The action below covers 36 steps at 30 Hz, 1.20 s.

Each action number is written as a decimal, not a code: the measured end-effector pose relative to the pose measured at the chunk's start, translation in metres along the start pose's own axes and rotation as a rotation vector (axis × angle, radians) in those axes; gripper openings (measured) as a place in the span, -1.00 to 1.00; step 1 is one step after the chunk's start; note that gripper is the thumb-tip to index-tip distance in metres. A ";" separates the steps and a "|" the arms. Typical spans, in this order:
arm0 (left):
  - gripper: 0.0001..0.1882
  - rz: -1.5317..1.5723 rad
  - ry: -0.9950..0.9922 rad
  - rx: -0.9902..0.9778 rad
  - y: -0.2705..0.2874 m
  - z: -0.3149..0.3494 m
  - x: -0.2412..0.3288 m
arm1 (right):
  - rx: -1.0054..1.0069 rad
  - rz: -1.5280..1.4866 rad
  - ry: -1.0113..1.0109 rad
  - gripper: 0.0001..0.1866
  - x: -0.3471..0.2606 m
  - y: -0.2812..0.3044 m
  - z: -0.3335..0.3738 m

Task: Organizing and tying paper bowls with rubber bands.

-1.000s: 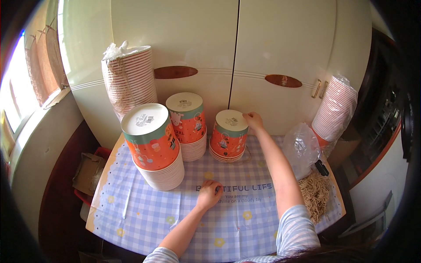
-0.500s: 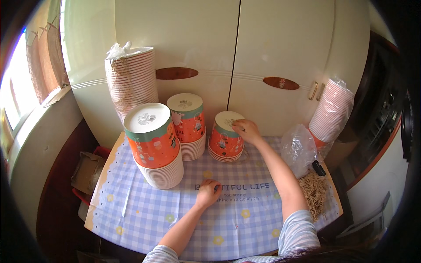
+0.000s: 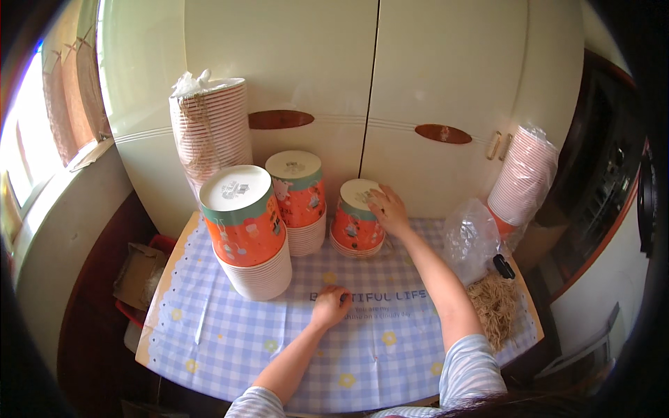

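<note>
Three upside-down stacks of orange paper cups stand on a blue checked tablecloth (image 3: 230, 334). My right hand (image 3: 387, 209) rests on the top and right side of the shortest stack (image 3: 354, 223), fingers spread over its white base. The middle stack (image 3: 301, 198) and the tall front stack (image 3: 247, 230) stand to its left. My left hand (image 3: 330, 306) lies loosely curled on the cloth in front of the stacks and holds nothing.
A bagged stack of cups (image 3: 210, 129) leans against the cream cabinet doors (image 3: 446, 83) at back left; another bagged stack (image 3: 524, 177) leans at the right. A clear plastic bag (image 3: 474, 237) and a heap of rubber bands (image 3: 495, 310) lie at the table's right edge.
My right hand has moved from behind the short stack onto its top and right side. My left hand has stayed on the cloth.
</note>
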<state>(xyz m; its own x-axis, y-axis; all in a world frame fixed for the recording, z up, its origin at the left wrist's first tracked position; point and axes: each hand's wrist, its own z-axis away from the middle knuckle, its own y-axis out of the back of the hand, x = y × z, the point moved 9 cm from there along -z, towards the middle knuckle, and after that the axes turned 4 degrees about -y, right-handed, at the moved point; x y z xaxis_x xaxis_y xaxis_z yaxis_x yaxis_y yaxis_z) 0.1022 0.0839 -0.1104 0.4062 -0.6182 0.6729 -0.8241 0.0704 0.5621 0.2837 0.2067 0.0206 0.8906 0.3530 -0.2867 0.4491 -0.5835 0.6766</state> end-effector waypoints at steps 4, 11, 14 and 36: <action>-0.87 0.002 0.003 0.012 0.002 0.000 -0.006 | 0.251 -0.078 -0.024 -0.55 -0.024 0.026 0.029; -0.86 -0.010 -0.039 0.037 0.002 -0.002 -0.005 | -0.028 -0.508 -0.103 -0.70 -0.095 0.018 0.157; -0.84 0.026 0.003 0.114 0.009 0.002 -0.009 | -0.085 -0.682 -0.296 -0.73 -0.093 -0.007 0.210; -0.67 -0.783 0.076 0.417 0.286 -0.060 0.094 | -0.177 -0.579 -0.228 -0.85 -0.114 -0.011 0.238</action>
<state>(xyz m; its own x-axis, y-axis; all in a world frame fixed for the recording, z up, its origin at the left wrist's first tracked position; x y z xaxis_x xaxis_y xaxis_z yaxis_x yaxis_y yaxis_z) -0.0719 0.0928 0.1421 0.9263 -0.3145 0.2074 -0.3695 -0.6506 0.6635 0.1938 -0.0010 -0.1158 0.5091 0.3992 -0.7625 0.8603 -0.2083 0.4654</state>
